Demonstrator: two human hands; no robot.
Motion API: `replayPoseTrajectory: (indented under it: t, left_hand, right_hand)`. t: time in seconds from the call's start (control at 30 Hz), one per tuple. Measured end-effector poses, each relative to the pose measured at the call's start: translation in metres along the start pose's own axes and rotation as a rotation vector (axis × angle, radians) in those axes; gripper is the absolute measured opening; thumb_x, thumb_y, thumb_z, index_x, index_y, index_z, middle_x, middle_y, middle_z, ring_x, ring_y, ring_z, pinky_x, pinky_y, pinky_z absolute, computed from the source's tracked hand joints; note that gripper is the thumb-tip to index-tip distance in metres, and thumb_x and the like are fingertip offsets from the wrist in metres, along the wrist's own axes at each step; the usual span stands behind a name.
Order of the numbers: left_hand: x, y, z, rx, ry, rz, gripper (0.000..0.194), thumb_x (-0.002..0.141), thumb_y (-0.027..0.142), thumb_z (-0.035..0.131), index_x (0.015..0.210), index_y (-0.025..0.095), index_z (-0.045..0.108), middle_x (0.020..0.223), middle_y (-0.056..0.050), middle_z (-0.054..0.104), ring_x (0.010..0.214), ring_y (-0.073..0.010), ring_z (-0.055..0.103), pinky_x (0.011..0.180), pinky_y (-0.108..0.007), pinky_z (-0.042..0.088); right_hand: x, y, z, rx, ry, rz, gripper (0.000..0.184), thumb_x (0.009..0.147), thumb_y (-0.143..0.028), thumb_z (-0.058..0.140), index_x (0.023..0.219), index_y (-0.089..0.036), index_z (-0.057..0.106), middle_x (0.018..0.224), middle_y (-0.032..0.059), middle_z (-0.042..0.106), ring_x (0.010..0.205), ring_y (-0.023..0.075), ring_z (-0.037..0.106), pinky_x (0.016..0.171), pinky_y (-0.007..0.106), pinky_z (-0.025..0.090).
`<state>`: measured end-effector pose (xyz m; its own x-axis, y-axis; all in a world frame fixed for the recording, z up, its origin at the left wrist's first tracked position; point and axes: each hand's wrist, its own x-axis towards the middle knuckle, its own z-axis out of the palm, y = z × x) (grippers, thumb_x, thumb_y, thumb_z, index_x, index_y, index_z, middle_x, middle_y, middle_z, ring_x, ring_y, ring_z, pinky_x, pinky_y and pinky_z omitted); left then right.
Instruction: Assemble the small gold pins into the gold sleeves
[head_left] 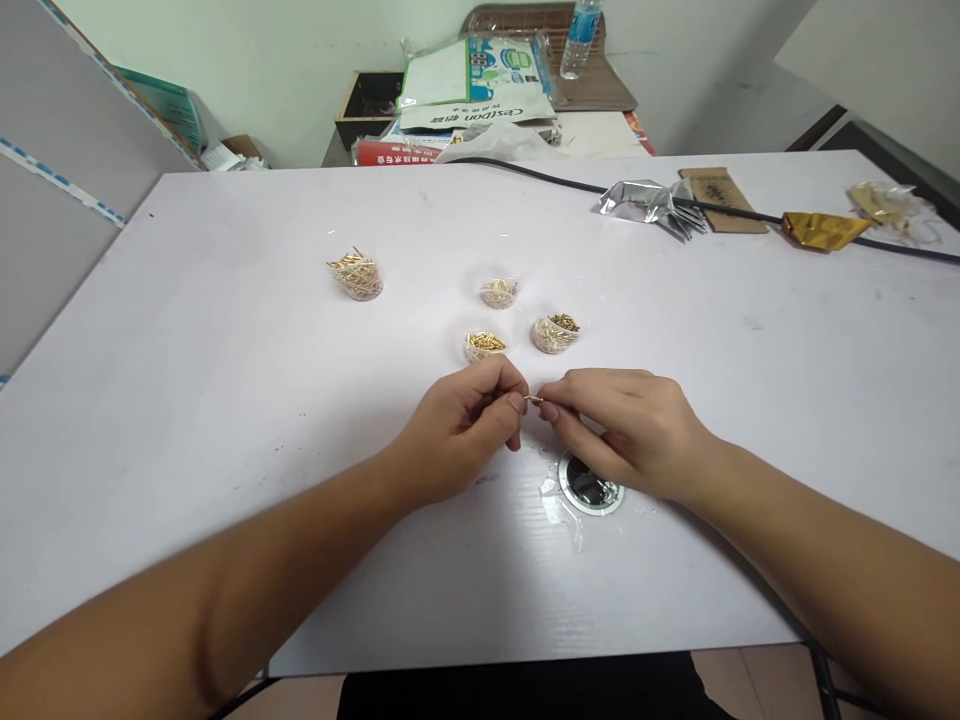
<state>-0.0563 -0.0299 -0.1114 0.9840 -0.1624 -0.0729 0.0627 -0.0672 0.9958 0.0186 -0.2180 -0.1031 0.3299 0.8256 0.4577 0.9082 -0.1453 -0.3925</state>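
Over the white table, my left hand [480, 425] and my right hand [626, 425] meet fingertip to fingertip. A tiny gold-coloured metal pin [533, 399] shows between them, pinched at both ends; whether it is one piece or two joined, I cannot tell. Just beyond my fingers stand small clear cups of gold pins: one cup [484, 344] right behind my left hand and partly hidden by it, another cup [555, 334] behind my right. A third cup [499, 292] sits farther back. Below my right palm is a round dark disc with a silver rim [592, 485], partly covered by the hand.
A fuller cup of long gold pins [357, 275] stands to the left on the white table [187, 400]. A black cable [555, 180] crosses the back right, by silver foil [637, 200], cardboard [724, 200] and gold foil [823, 231]. Behind are packets [480, 80] and a water bottle [581, 40].
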Motion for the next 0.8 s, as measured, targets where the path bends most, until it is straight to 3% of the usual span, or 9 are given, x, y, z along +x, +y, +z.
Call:
replayPoseTrajectory:
  t: [0.17, 0.4, 0.8]
  left_hand:
    - [0.0011, -0.0003, -0.0007, -0.001, -0.034, 0.044, 0.016, 0.094, 0.022, 0.040, 0.081, 0.017, 0.047, 0.069, 0.001, 0.057, 0.066, -0.0105, 0.050, 0.065, -0.026, 0.042]
    - [0.0035, 0.0001, -0.0017, -0.037, -0.040, 0.026, 0.016, 0.093, 0.024, 0.047, 0.080, 0.016, 0.050, 0.071, 0.001, 0.061, 0.070, -0.0106, 0.055, 0.067, -0.025, 0.044]
    - [0.0046, 0.0009, -0.0058, -0.227, -0.066, -0.031, 0.021, 0.093, 0.028, 0.054, 0.077, 0.014, 0.055, 0.062, 0.002, 0.060, 0.061, -0.0090, 0.059, 0.063, -0.022, 0.047]
  right_hand:
    - [0.0005, 0.0000, -0.0012, 0.009, -0.023, -0.057, 0.011, 0.092, -0.007, 0.047, 0.088, -0.016, 0.051, 0.067, -0.0002, 0.048, 0.061, 0.0101, 0.044, 0.057, 0.022, 0.040]
    - [0.0015, 0.0026, -0.0018, 0.021, 0.000, -0.085, 0.010, 0.092, -0.005, 0.049, 0.091, -0.014, 0.052, 0.069, 0.0002, 0.047, 0.063, 0.0091, 0.043, 0.057, 0.021, 0.039]
    - [0.0019, 0.0010, -0.0023, -0.029, 0.034, -0.029, 0.008, 0.091, -0.007, 0.050, 0.090, -0.014, 0.054, 0.068, 0.0007, 0.053, 0.061, 0.0091, 0.046, 0.056, 0.023, 0.041]
